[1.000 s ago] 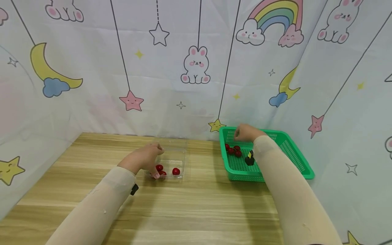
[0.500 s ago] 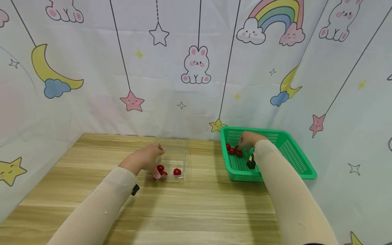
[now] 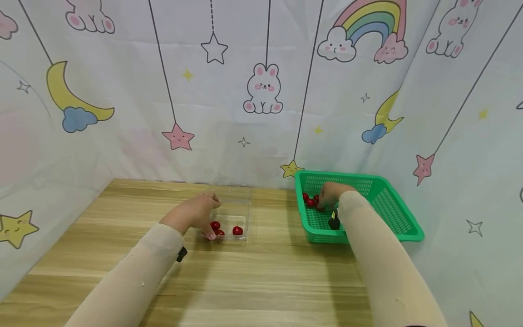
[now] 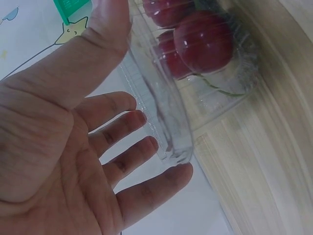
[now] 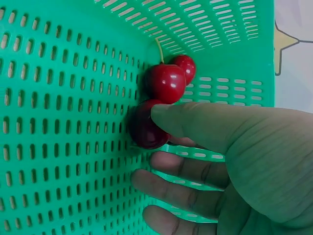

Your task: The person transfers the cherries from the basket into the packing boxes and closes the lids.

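Observation:
My left hand [image 3: 191, 214] rests against the left side of a clear plastic box [image 4: 176, 139], its fingers loosely spread and touching the wall. Inside the box lie a few red cherries [image 3: 237, 230]; one green stem shows in the left wrist view. Over in the green basket [image 3: 301, 210], my right hand [image 3: 333, 193] pinches a dark cherry [image 5: 143, 128] between thumb and index finger, the index partly hidden. Its other fingers are extended below. Brighter red cherries [image 5: 167, 84] touch or sit close behind it, one with a stem.
The clear box's lid [image 3: 230, 193] lies opened toward the back. A wooden table [image 3: 261, 281] carries box and basket. A white printed cloth [image 3: 220, 100] hangs right behind and along both sides. Black wrist cameras [image 3: 334, 221] sit under the wrists.
My right hand has come down from above the basket's far part onto the cherries and now pinches one. The left hand stays at the box.

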Tool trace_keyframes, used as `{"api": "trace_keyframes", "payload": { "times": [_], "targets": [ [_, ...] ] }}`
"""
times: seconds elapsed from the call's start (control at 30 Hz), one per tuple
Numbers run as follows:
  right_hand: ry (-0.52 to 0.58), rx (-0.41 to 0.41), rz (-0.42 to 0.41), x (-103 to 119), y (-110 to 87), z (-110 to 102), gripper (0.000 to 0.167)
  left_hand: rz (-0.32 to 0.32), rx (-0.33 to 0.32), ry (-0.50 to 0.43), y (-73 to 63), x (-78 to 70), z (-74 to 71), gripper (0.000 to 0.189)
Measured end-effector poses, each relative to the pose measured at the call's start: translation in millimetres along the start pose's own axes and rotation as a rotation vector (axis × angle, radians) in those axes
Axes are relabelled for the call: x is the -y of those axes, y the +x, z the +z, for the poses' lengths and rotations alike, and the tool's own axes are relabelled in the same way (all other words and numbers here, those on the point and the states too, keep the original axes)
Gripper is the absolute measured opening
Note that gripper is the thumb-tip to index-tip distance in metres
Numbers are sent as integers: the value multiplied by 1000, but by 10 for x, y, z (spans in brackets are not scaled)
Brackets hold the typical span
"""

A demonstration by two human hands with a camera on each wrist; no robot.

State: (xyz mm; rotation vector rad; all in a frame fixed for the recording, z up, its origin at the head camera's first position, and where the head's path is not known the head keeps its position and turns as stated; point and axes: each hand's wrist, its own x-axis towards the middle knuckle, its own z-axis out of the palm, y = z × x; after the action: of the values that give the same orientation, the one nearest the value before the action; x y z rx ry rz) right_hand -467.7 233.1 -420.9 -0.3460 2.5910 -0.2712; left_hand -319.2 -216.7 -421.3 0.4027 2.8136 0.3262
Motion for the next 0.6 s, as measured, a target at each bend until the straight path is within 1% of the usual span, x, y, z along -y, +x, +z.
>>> {"api": "trace_keyframes", "payload": {
  "times": [0.1,0.2,0.27,0.4,0.6],
  "targets": [
    [1,-2,-18,12,-8,29,29,-4,1,-4,0,-2,-2,111],
    [24,-4,-35,26,-16,38,36,-4,1,-9,-3,-8,-5,112],
    [52,-4,-34,35,-28,40,38,-4,3,-10,-7,-12,-7,112],
    [94,-5,-25,68,-86,24,35,-1,0,-7,-16,-18,-12,112],
    [111,-12,-21,86,-136,-54,39,-3,0,-9,-25,-15,-12,112]
  ]
}}
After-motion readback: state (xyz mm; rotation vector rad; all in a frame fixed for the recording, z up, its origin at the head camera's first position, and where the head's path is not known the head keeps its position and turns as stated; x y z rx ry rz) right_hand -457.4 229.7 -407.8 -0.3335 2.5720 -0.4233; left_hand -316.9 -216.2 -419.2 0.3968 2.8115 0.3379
